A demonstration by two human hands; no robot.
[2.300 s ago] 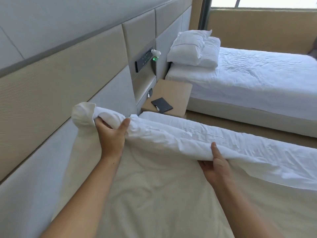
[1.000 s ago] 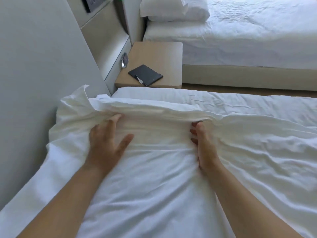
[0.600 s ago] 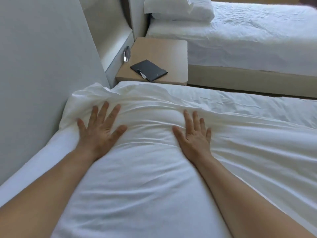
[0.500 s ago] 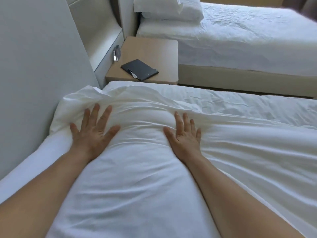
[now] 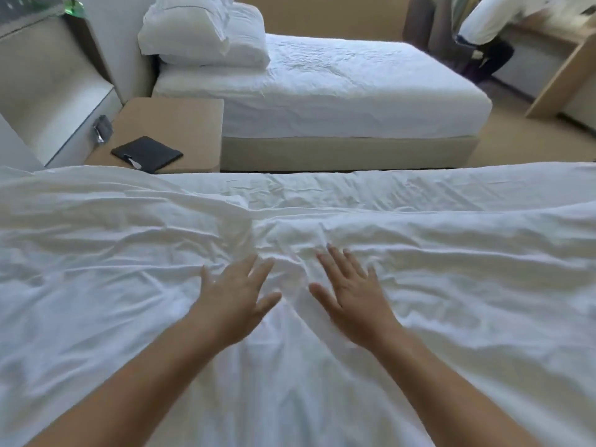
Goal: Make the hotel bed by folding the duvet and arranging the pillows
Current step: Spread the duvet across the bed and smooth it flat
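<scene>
Left hand: The left hand [image 5: 237, 298] is being laid flat on the duvet [image 5: 451, 301], with fingers straight and spread. Nothing is being held.
Right hand: The right hand [image 5: 351, 295] is being laid flat just beside it, with fingers straight. Nothing is being gripped here either.
Duvet: It is being spread over the near bed, right under both hands, and it is filling the whole width of the view.
Creases: A bunch of creases [image 5: 287, 250] is being seen just past the fingertips, between the two hands.
First worry: If the hands are being pushed toward each other, the cloth is likely being squeezed into a bigger lump.
Second worry: If only the top cloth is being slid, the soft fill inside may be being left bunched, and a bump may be showing through.
Third worry: With nothing being gripped, the duvet may be getting dragged crooked, and its far edge by the nightstand [image 5: 180, 124] may be getting pushed off the side.
Pillows: The only pillows [image 5: 200, 33] being seen are stacked on the other bed [image 5: 338, 91], so that step is being judged as not yet done.
</scene>
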